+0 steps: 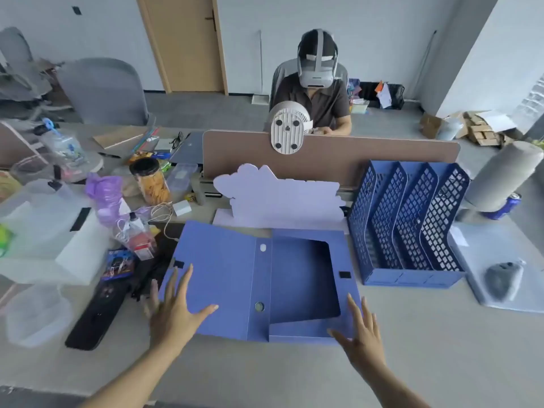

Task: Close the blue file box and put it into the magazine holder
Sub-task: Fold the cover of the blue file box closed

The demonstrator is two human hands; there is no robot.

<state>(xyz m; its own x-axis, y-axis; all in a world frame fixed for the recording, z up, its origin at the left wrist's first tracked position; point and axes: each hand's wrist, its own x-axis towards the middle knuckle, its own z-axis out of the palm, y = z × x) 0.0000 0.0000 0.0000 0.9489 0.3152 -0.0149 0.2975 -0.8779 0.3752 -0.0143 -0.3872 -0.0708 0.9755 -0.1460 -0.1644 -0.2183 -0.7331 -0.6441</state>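
The grey surface (412, 334) spreads before me. On it the blue file box (223, 278) lies flat and open, lid to my left, tray to my right. Just right of it stands the blue magazine holder (409, 225), its slots empty. My left hand (173, 307) rests spread on the lid; my right hand (360, 334), fingers splayed, is at the tray's near corner, gripping nothing.
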